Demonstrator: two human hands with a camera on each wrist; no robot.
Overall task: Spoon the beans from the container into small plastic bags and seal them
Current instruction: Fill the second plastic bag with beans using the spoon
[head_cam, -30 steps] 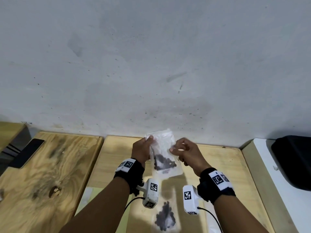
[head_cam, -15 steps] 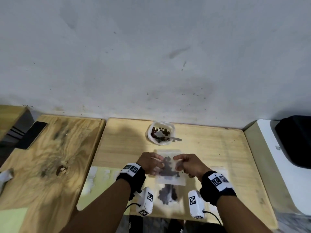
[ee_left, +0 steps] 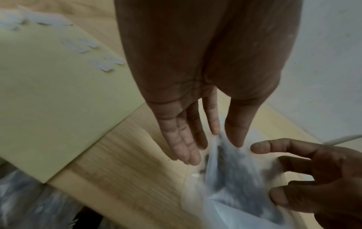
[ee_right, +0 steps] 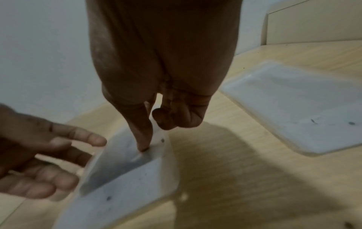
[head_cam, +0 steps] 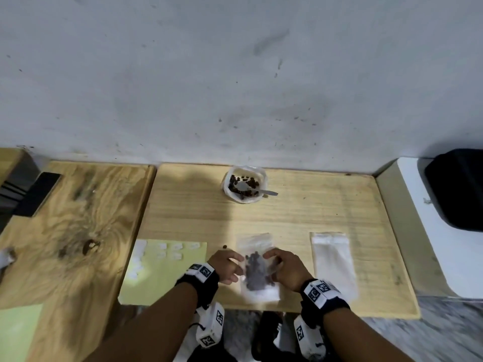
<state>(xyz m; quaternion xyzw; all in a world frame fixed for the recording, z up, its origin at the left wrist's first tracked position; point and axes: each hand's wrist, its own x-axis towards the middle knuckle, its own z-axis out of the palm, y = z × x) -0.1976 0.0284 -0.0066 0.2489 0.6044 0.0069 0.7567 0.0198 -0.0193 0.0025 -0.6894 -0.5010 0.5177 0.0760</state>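
Beans (head_cam: 256, 270) sit dark in the filled bag (head_cam: 257, 267), which lies flat at the near edge of the table (head_cam: 326, 212), on top of what looks like another filled bag. Going down in size from the table: a yellow sheet (head_cam: 162, 273) with small white bits on it lies to my left, a stack of empty bags (head_cam: 333, 259) to my right, and the container (head_cam: 245, 184) stands near the wall with the spoon (head_cam: 254, 189) resting in it among the remaining beans. One loose bean (head_cam: 224, 246) lies just beyond my left fingers.

My left hand (head_cam: 226, 266) is spread, fingers straight; the left wrist view shows the thumb and a fingertip touching the bag's edge without gripping. My right hand (head_cam: 286, 267) has its outer fingers curled into the palm and one finger stretched out, tip pressing on the bag's film. Both wrist views are blurred, so I cannot tell whether the strip is closed.

I judge the step to be sealing or laying down this bag. To do it well I would pin the bag with the flat left hand, push the beans away from the mouth, then run the right fingertip along the strip end to end, pressing firmly.
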